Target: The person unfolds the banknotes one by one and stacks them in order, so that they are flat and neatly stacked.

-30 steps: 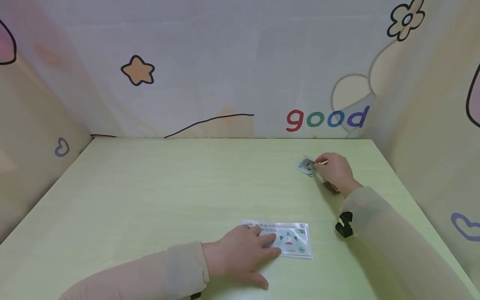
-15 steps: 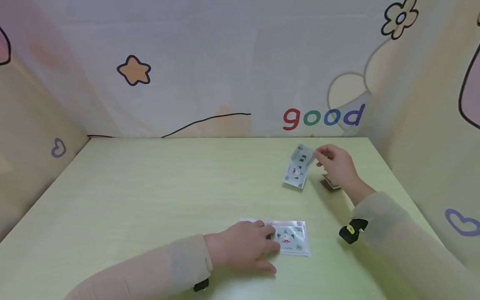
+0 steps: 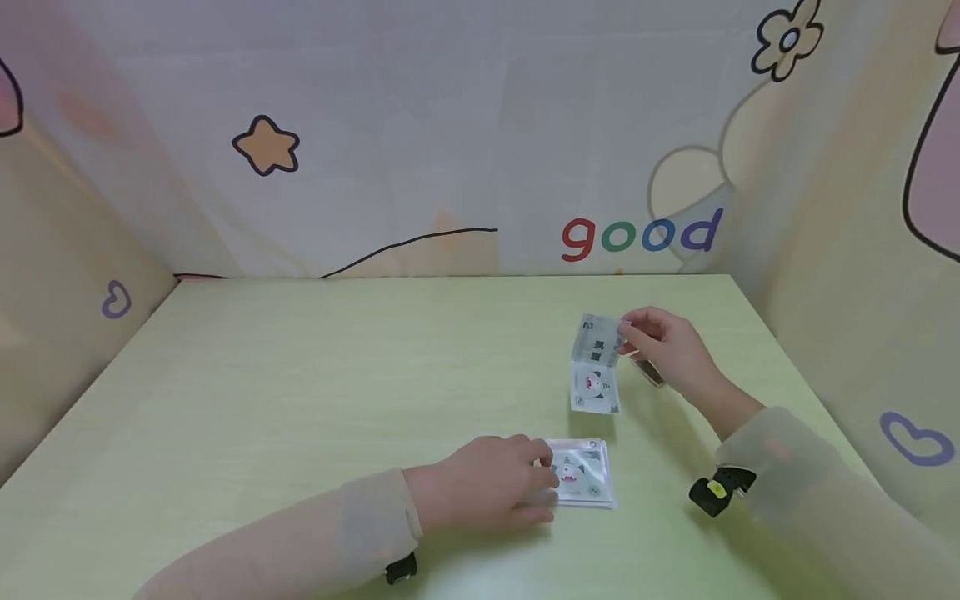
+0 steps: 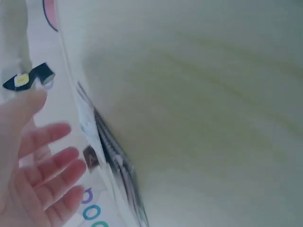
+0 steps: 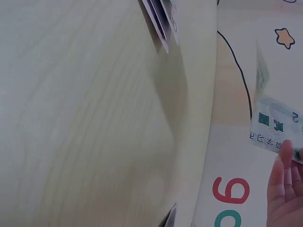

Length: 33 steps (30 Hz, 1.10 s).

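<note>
My right hand (image 3: 667,346) pinches a play banknote (image 3: 596,383) by one edge, in the air at the right of the table. The note bears a 2 and a small monster face, and a crease runs across it. In the right wrist view the same banknote (image 5: 274,123) sticks out from the fingertips. Below and to the left, my left hand (image 3: 487,483) hovers over the left part of a stack of banknotes (image 3: 585,475), fingers relaxed. In the left wrist view that hand (image 4: 42,179) appears slightly above the stack (image 4: 118,165), whose edges are fanned apart.
Partly hidden behind the right hand lies a small brown object (image 3: 648,372) with a light edge; its kind is unclear. The pale green table (image 3: 300,400) is bounded by a printed fabric wall (image 3: 397,150) at the back and fabric sides.
My right hand has lifted the banknote off the table, unfolded it and brought it nearer. My left hand, earlier spread flat on the stack, has risen slightly with its fingers closer together.
</note>
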Available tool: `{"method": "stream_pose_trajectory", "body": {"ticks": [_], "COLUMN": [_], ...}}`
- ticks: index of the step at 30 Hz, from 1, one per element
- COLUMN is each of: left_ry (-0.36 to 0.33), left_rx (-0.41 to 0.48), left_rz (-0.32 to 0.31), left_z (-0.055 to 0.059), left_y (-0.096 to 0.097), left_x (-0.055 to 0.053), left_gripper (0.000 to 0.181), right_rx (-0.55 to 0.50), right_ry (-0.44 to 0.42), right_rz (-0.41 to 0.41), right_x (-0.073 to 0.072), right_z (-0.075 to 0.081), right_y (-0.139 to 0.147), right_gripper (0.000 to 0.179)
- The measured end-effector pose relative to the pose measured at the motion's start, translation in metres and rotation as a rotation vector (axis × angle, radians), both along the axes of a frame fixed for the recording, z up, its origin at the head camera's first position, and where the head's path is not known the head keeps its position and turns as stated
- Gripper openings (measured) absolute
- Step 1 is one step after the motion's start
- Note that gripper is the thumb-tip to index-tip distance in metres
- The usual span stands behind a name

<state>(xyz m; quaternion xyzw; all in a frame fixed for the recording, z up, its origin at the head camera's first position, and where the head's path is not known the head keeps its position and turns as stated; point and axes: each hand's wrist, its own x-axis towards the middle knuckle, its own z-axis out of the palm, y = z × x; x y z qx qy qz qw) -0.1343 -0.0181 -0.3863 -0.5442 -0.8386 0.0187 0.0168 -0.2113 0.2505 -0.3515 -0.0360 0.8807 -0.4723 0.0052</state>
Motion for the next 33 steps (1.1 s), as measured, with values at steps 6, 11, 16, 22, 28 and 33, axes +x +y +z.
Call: {"method": "stream_pose_trajectory", "body": {"ticks": [6,11,16,22,28,33], "left_ry": [-0.125,-0.366,-0.552,-0.702,-0.732,-0.687], "left_rx": [0.241,0.501,0.669,0.764,0.783,0.767], "left_rz": [0.241,0.436,0.531,0.561,0.549,0.549], "left_z": [0.012,0.02,0.022,0.019,0.017,0.015], "left_y": [-0.007,-0.013,-0.016,-0.013,-0.006,-0.003], "left_x": [-0.005,-0.013,-0.022,-0.03,-0.034,-0.035], "left_gripper": [0.024,0.022,0.027,0.03,0.021,0.009], "right_rx": [-0.012,-0.006,0.019,0.007,-0.023,-0.024], "right_ry": [-0.002,0.004,-0.017,-0.033,-0.045,-0.053], "right_rz": [0.061,0.131,0.189,0.281,0.374,0.412], "right_x": [0.01,0.018,0.024,0.03,0.036,0.041], "right_z": [-0.003,-0.004,-0.008,-0.012,-0.016,-0.016], "right_y": [-0.008,-0.019,-0.033,-0.049,-0.062,-0.067], "right_gripper": [0.032,0.027,0.028,0.029,0.029,0.029]}}
